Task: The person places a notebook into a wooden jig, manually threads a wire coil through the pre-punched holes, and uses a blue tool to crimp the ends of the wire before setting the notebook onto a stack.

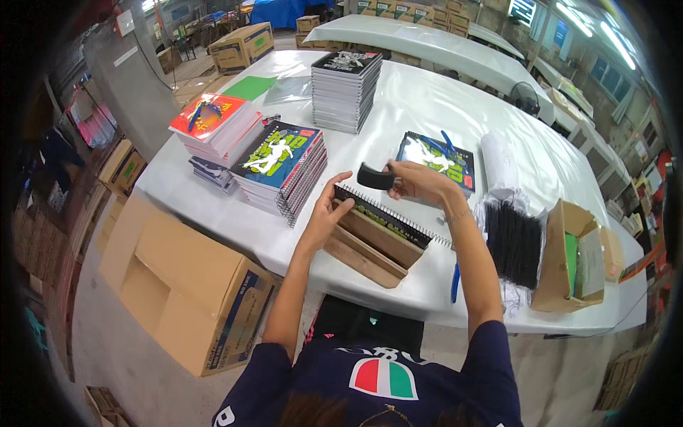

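In front of me a wooden stand holds a dark notebook with its spine edge up. A wire coil runs along that edge and sticks out past its right end. My left hand grips the notebook's left end, thumb on the near side and fingers on the far side. Just above the spine, my right hand is closed on a black curved piece whose exact kind I cannot make out. Beyond the right hand lies a blue-covered notebook with blue pliers on top.
Stacks of spiral notebooks and loose books stand at left, a taller stack behind. At right are black coils, a white roll and an open carton. A large cardboard box sits left of the table.
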The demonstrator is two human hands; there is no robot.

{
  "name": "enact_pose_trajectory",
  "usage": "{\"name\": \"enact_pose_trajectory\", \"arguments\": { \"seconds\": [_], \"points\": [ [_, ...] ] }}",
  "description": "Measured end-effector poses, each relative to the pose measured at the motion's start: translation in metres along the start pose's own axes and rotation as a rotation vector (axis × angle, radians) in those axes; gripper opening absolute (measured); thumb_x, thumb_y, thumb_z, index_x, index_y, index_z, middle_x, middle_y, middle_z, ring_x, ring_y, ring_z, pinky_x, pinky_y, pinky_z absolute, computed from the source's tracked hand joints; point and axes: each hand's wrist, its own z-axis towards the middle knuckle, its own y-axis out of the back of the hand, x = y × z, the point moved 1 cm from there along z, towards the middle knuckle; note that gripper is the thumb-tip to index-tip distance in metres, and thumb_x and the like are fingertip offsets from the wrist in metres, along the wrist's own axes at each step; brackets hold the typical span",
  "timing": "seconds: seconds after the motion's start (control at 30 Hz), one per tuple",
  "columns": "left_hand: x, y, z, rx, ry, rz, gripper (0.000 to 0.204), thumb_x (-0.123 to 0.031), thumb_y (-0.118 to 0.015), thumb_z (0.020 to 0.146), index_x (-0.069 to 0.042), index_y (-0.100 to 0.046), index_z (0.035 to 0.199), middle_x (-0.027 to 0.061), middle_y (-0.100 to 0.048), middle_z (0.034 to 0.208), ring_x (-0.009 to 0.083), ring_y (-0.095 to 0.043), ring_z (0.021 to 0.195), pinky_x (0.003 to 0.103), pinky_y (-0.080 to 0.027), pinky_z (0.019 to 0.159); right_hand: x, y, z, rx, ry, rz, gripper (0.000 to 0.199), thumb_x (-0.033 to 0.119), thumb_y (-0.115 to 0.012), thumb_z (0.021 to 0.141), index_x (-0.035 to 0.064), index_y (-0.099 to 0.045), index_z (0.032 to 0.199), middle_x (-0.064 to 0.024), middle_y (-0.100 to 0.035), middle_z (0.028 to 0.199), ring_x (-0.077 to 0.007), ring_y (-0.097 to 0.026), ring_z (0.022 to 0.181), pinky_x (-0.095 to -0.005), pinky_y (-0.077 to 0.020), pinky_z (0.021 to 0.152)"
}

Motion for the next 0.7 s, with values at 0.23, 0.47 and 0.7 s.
{"name": "enact_pose_trajectory", "arguments": {
  "seconds": [0.23, 0.47, 0.7],
  "points": [
    [0.002, -0.008, 0.001, 0.021, 0.022, -0.029, 0.055, -0.009, -0.063, 0.091, -0.009, -0.043, 0.141, 0.0004, -0.054, 0.104, 0.0090, -0.048, 0.096, 0.025, -0.038, 0.090, -0.036, 0.008, 0.002, 0.109, 0.045, 0.231, 0.055, 0.050, -0.053, 0.096, -0.0041, -0.063, 0.105, -0.0061, -0.060, 0.082, -0.0138, -0.060, 0.072, -0.0282, -0.0522, 0.069],
    [0.006, -0.005, 0.000, 0.025, 0.065, -0.078, 0.049, -0.007, -0.064, 0.090, -0.008, -0.048, 0.136, -0.0018, -0.054, 0.099, 0.0069, -0.049, 0.091, 0.022, -0.038, 0.086, -0.030, -0.007, -0.007, 0.104, 0.055, 0.004, 0.045, 0.047, -0.053, 0.098, 0.0032, -0.062, 0.102, -0.0023, -0.058, 0.084, -0.0101, -0.057, 0.073, -0.0263, -0.0512, 0.072],
    [0.016, -0.032, -0.002, -0.205, -0.036, -0.022, 0.026, -0.003, -0.065, 0.087, -0.004, -0.056, 0.111, -0.0001, -0.056, 0.091, 0.0082, -0.051, 0.087, 0.023, -0.042, 0.082, -0.107, 0.010, -0.040, -0.643, 0.423, -0.323, 0.032, 0.036, -0.059, 0.094, 0.0073, -0.064, 0.108, -0.0102, -0.066, 0.106, -0.0263, -0.062, 0.098, -0.0370, -0.0485, 0.082]
  ]
}}
